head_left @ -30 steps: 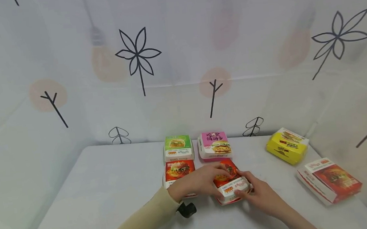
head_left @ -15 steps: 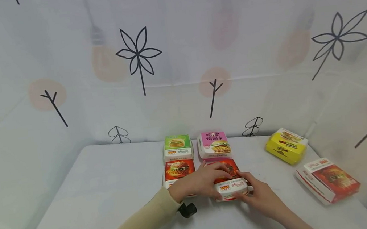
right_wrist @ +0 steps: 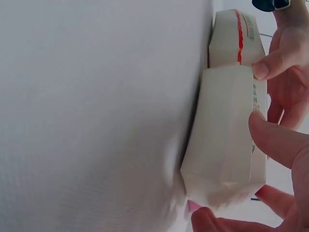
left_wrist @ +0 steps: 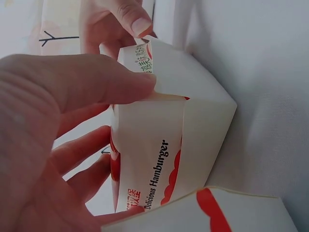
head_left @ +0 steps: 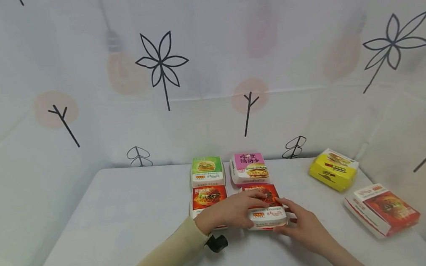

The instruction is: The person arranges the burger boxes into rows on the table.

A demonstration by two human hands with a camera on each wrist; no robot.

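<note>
A red-and-white hamburger box (head_left: 268, 219) lies on the white table, between both hands. My left hand (head_left: 229, 211) spreads its fingers over the box's red top and left side; its thumb (left_wrist: 130, 87) presses the front edge in the left wrist view. At the right end, my right hand (head_left: 306, 228) holds the box's corner, its thumb (right_wrist: 275, 137) on the front edge in the right wrist view. Partly covered by my left wrist, a second red hamburger box (head_left: 208, 197) sits just left. A green box (head_left: 206, 171) and a pink box (head_left: 250, 168) stand behind these two.
Farther right lie a yellow burger box (head_left: 334, 169) and another red-and-white box (head_left: 382, 210), both turned at an angle. A patterned white curtain (head_left: 212, 124) encloses the back and sides of the table (head_left: 129, 224).
The held hamburger box has turned from a tilt to nearly square, and its front edge has shifted slightly back, in line behind with the pink box. Both hands stay around it.
</note>
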